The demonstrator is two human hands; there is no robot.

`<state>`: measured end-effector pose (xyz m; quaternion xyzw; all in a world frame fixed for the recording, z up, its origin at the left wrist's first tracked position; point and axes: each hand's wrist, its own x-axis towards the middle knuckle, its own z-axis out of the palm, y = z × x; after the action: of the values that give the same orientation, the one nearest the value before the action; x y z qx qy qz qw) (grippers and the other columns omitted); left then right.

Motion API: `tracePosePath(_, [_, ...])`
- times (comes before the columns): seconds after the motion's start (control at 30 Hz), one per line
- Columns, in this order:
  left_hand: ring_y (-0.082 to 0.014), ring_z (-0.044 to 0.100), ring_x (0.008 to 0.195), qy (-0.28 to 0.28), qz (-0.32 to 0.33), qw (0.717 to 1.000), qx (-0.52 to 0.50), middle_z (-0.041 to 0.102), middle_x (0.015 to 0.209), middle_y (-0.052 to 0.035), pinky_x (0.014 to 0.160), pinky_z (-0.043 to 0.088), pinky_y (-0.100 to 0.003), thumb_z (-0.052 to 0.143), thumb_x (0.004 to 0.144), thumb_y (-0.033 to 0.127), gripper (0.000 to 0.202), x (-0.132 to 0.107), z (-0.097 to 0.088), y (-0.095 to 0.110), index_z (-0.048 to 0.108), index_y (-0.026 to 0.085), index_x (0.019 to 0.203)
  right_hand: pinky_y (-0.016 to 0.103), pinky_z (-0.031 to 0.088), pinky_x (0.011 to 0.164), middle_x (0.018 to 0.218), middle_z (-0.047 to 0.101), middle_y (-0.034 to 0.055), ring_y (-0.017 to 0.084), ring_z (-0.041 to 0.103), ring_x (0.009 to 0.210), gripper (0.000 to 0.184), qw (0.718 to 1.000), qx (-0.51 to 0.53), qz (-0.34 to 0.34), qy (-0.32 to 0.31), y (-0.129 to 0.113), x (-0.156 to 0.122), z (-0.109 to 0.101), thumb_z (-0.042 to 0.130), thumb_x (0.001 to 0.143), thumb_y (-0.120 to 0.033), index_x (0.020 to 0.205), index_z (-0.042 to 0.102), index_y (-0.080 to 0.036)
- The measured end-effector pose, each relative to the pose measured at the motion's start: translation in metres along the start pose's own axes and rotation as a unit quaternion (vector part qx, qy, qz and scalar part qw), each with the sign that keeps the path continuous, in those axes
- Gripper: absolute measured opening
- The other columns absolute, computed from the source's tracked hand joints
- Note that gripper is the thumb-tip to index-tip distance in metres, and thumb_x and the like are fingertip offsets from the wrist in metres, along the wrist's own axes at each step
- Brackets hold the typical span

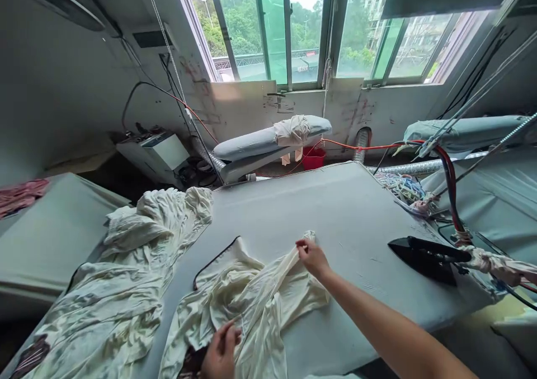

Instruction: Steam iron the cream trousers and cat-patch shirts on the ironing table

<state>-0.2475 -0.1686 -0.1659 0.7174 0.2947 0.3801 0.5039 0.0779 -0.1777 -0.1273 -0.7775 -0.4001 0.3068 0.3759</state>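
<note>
A cream garment (251, 301) with dark piping lies crumpled on the grey ironing table (335, 211). My right hand (312, 256) pinches a stretched edge of this garment and holds it a little above the table. My left hand (220, 351), at the bottom edge of the view, grips the same cloth near my body, fingers closed on a fold. The fabric runs taut between the two hands.
A pile of similar cream garments (126, 267) covers the table's left side. A black iron (425, 256) rests at the right, with hoses and cords behind it. A padded sleeve board (260, 144) and a red bucket (314, 158) stand beyond the table, below the windows.
</note>
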Motion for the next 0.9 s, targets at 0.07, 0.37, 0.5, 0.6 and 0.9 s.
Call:
tracePosePath(0.07, [-0.0243, 0.075, 0.069, 0.099, -0.114, 0.987, 0.059, 0.077, 0.077, -0.0055, 0.065, 0.062, -0.031, 0.063, 0.083, 0.053, 0.035, 0.044, 0.025, -0.015, 0.076, 0.021, 0.091, 0.033, 0.048, 0.094, 0.127, 0.065, 0.0119, 0.021, 0.065, 0.103, 0.039, 0.997, -0.027, 0.018, 0.063, -0.002, 0.036, -0.009, 0.055, 0.087, -0.026, 0.124, 0.063, -0.02])
tracePosePath(0.37, [-0.0246, 0.069, 0.094, -0.197, -0.065, 0.963, 0.171, 0.076, 0.1, -0.0071, 0.088, 0.054, -0.037, 0.048, 0.093, 0.048, 0.037, 0.162, 0.089, -0.025, 0.075, 0.023, 0.097, 0.029, 0.048, 0.062, 0.076, 0.068, 0.0034, 0.018, 0.061, 0.063, 0.039, 0.983, 0.049, 0.091, 0.152, 0.081, -0.018, -0.073, 0.045, 0.088, -0.053, 0.094, 0.064, -0.02])
tracePosePath(0.5, [-0.0251, 0.067, 0.097, -0.238, -0.002, 0.95, 0.2, 0.075, 0.1, -0.0056, 0.088, 0.051, -0.039, 0.051, 0.094, 0.047, 0.032, 0.157, 0.105, -0.03, 0.076, 0.027, 0.093, 0.032, 0.047, 0.066, 0.073, 0.068, 0.0031, 0.02, 0.061, 0.064, 0.026, 0.979, 0.026, 0.157, 0.127, 0.106, -0.084, -0.083, 0.051, 0.082, -0.044, 0.084, 0.064, -0.021])
tracePosePath(0.6, [-0.0249, 0.068, 0.097, -0.235, 0.029, 0.946, 0.22, 0.076, 0.1, -0.0053, 0.087, 0.051, -0.038, 0.053, 0.093, 0.045, 0.029, 0.148, 0.119, -0.03, 0.076, 0.027, 0.091, 0.033, 0.048, 0.076, 0.087, 0.072, 0.0061, 0.021, 0.064, 0.076, 0.029, 0.973, -0.004, 0.146, 0.177, 0.104, -0.094, -0.074, 0.049, 0.088, -0.044, 0.088, 0.068, -0.022])
tracePosePath(0.9, [-0.0244, 0.066, 0.099, -0.161, -0.02, 0.955, 0.248, 0.074, 0.099, -0.006, 0.088, 0.052, -0.038, 0.052, 0.092, 0.047, 0.032, 0.137, 0.138, 0.002, 0.075, 0.024, 0.089, 0.027, 0.042, 0.072, 0.099, 0.069, 0.0037, 0.019, 0.064, 0.089, 0.017, 0.967, -0.107, 0.16, 0.17, 0.089, -0.088, -0.025, 0.057, 0.092, -0.035, 0.095, 0.07, -0.025])
